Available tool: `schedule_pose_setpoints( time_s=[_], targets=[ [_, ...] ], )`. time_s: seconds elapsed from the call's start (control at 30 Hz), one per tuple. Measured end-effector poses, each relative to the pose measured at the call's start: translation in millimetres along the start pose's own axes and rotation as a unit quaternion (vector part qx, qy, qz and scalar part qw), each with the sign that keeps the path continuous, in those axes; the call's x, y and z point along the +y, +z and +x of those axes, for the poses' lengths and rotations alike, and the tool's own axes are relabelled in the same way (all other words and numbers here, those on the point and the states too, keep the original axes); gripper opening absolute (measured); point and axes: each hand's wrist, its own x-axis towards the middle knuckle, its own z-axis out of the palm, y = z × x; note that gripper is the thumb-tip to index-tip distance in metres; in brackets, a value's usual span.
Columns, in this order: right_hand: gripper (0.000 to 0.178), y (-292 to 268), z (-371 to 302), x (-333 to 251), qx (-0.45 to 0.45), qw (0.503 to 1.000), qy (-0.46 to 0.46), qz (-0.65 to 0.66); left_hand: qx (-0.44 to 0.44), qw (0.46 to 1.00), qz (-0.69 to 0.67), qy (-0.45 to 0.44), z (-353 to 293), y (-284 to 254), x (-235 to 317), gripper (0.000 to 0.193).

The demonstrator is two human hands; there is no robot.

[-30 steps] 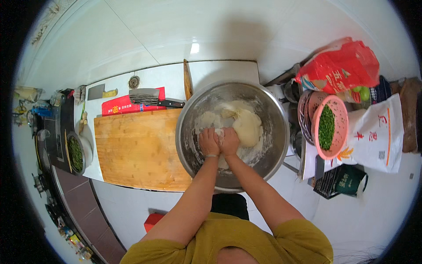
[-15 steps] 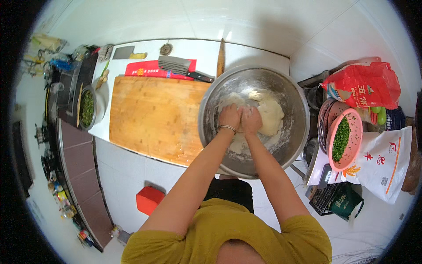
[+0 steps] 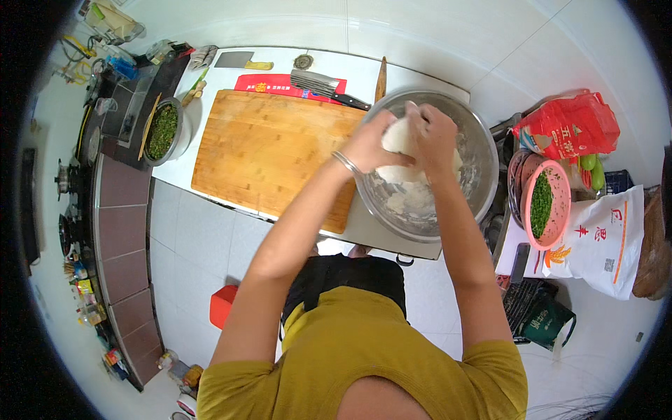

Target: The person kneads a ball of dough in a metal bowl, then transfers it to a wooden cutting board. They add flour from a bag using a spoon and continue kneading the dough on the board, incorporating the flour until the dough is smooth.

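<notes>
Right of the chopping board (image 3: 280, 154), which lies along the worktop's (image 3: 420, 70) front edge, the left hand (image 3: 371, 145) reaches in on a rightward-slanting forearm, thumb and fingers parted around the dough (image 3: 398, 138). That dough is between both hands, within the steel basin (image 3: 479, 157) at the worktop's right end. The right hand (image 3: 435, 142), forearm angled slightly leftward, curves its bent fingers over the dough's right side; whether their tips pinch cannot be told.

Pale, uneven dough (image 3: 397, 138) bulges in a flour-smeared metal bowl (image 3: 481, 162)
</notes>
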Motion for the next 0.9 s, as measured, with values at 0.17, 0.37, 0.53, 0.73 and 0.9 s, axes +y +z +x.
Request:
schedule_pose_setpoints(
  time_s=[0.17, 0.37, 0.53, 0.73, 0.9],
  targets=[
    [0.031, 93.4, -13.6, -59.6, 0.008, 0.998, -0.051, 0.044, 0.021, 0.998, -0.037, -0.045, -50.4, -100.9, -21.5, 0.067],
    [0.038, 260.0, -62.2, -76.6, -0.081, 0.985, 0.142, 0.054, -0.102, 0.969, -0.101, -0.200, -107.6, -188.5, -168.7, 0.062],
    [0.039, 375.2, -98.6, -52.0, 0.011, 0.971, 0.209, 0.118, -0.090, 0.981, 0.086, -0.148, -128.7, -218.9, -244.2, 0.054],
    [0.026, 413.3, -126.0, -45.8, 0.074, 0.982, 0.166, 0.060, 0.188, 0.981, 0.052, 0.007, -153.9, -185.3, -296.4, 0.028],
    [0.019, 426.4, -109.0, -36.6, 0.107, 0.990, -0.003, -0.093, 0.268, 0.951, 0.147, 0.052, -138.8, -184.4, -312.5, 0.027]
  ],
)
